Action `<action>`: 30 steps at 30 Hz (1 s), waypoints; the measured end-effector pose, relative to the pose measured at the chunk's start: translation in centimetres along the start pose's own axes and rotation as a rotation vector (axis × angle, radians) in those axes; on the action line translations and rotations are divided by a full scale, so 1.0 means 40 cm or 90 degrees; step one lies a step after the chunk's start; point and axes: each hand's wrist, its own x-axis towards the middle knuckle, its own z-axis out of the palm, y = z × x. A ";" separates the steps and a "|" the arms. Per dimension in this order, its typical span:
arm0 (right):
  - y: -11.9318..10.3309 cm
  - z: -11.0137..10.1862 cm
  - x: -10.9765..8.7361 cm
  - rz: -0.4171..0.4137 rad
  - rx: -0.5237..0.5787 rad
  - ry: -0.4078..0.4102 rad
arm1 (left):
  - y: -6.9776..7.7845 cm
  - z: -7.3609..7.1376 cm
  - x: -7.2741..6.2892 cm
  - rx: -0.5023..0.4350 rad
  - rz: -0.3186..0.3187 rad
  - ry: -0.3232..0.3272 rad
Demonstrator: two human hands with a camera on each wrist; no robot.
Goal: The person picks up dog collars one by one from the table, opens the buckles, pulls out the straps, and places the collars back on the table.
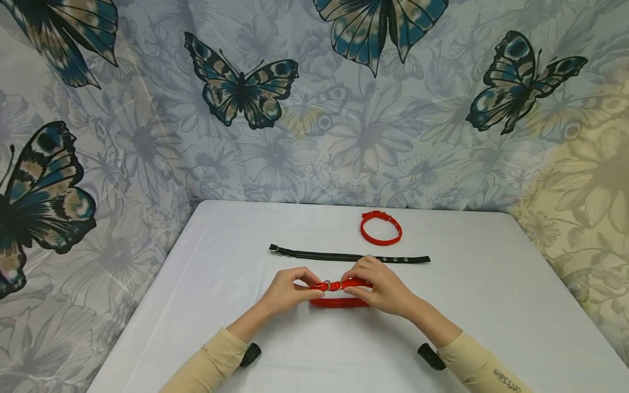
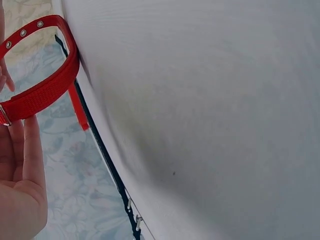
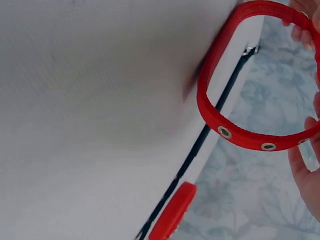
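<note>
Both hands hold a red collar (image 1: 339, 303) bent into a loop, its lower side at the white tabletop. My left hand (image 1: 290, 289) pinches it beside the metal buckle (image 1: 328, 285). Opposite, my right hand (image 1: 383, 286) grips the strap between thumb and fingers. In the left wrist view, the padded band of the collar (image 2: 47, 97) curves away from the left hand (image 2: 22, 205). Metal-rimmed holes (image 3: 225, 132) line the strap in the right wrist view, near the right hand (image 3: 307, 187). Whether the strap end passes through the buckle I cannot tell.
Just beyond the hands a black collar (image 1: 319, 255) lies stretched out flat, its buckle end to the left. Farther back, a second red collar (image 1: 381, 242) forms a closed ring. The white table (image 1: 196, 262) meets a butterfly-patterned backdrop (image 1: 304, 158).
</note>
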 end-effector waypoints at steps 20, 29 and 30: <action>0.074 -0.108 -0.094 0.241 0.113 0.066 | 0.026 -0.058 -0.014 -0.006 -0.016 0.008; 0.071 -0.165 -0.103 0.322 0.144 0.101 | -0.002 -0.095 0.002 0.095 0.080 -0.006; 0.064 -0.174 -0.100 0.322 0.147 0.112 | -0.001 -0.099 0.004 0.104 0.089 -0.004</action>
